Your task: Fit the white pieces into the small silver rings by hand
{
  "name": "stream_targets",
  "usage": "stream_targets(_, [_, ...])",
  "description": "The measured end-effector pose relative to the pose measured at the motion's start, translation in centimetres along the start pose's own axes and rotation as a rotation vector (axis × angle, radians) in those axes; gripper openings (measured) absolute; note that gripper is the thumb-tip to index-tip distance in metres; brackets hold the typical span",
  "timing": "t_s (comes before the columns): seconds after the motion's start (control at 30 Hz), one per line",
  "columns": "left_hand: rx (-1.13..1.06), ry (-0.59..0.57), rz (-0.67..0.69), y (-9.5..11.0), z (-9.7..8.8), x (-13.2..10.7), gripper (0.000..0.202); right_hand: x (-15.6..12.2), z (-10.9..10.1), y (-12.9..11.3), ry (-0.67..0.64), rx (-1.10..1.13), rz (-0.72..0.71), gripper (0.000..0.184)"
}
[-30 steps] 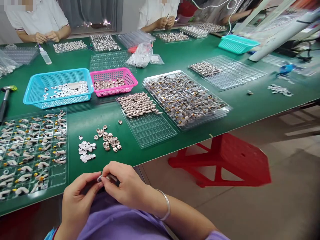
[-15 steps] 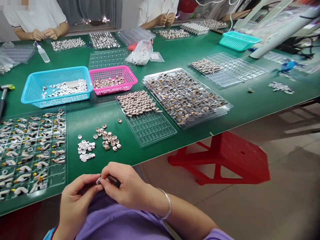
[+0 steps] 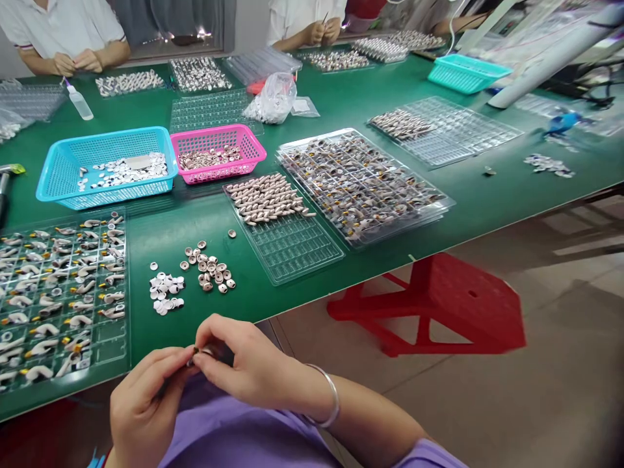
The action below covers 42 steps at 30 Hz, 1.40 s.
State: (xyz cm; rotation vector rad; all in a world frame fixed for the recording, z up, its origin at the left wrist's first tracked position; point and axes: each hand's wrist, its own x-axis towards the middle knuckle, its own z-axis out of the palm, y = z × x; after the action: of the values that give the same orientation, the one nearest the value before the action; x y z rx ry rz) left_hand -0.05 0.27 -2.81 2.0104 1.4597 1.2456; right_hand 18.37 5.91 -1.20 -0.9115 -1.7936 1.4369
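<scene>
My left hand (image 3: 146, 396) and my right hand (image 3: 246, 364) meet above my lap, just off the table's front edge. Fingers and thumbs of both are pinched round a small part (image 3: 207, 351), mostly hidden, with a pale rounded edge and a dark bit showing. On the table ahead of them lie a pile of white discs (image 3: 166, 292) and a group of small beige cups (image 3: 210, 266). To the left is a clear tray (image 3: 110, 335) of curved beige pieces with yellow and dark bits. A clear tray (image 3: 297, 250) partly filled with slim beige shells (image 3: 266, 198) lies farther right.
Behind stand a blue basket (image 3: 53, 185) of white pieces and a pink basket (image 3: 253, 146) of beige cups. Stacked clear trays (image 3: 365, 188) lie to the right. A red stool (image 3: 468, 299) is beside the table. Across it, co-workers' hands (image 3: 88, 60) hold small things.
My left hand has shifted slightly left and down, and its fingers have closed further over the small part. The silvery end that showed between the hands is now mostly covered.
</scene>
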Motion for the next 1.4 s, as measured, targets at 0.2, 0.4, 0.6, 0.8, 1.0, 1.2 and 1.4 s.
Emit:
stream_targets(0.2, [-0.019, -0.060, 0.081, 0.1, -0.3, 0.0, 0.029, 0.8, -0.8, 0.5, -0.155, 0.245, 0.131, 0.011])
stream_targets(0.4, [-0.142, -0.122, 0.082, 0.4, -0.7, 0.6, 0.035, 0.6, -0.3, 1.4, -0.234, 0.514, 0.273, 0.017])
stream_targets(0.6, [-0.335, -0.129, -0.077, 0.3, -0.5, 1.1, 0.029, 0.6, 0.3, 1.6, -0.257, 0.765, 0.411, 0.043])
stream_targets(0.8, [-0.309, -0.051, -0.160, 0.5, -0.4, 1.2, 0.016, 0.7, 0.6, 2.0, -0.275, 0.940, 0.521, 0.046])
stream_targets(1.0, [-0.289, -0.021, -0.142, 0.8, -0.2, 1.2, 0.019, 0.1, 1.8, 2.1, -0.202, 1.029, 0.499, 0.043])
stream_targets(1.2, [-0.412, 0.049, -0.356, 0.5, 0.0, 0.7, 0.016, -0.1, 2.0, 1.4, -0.093, 0.999, 0.545, 0.044])
stream_targets(1.4, [-0.544, 0.078, -0.567, -0.1, 0.3, -0.2, 0.017, 0.0, 1.5, 0.8, -0.106, 0.977, 0.573, 0.044])
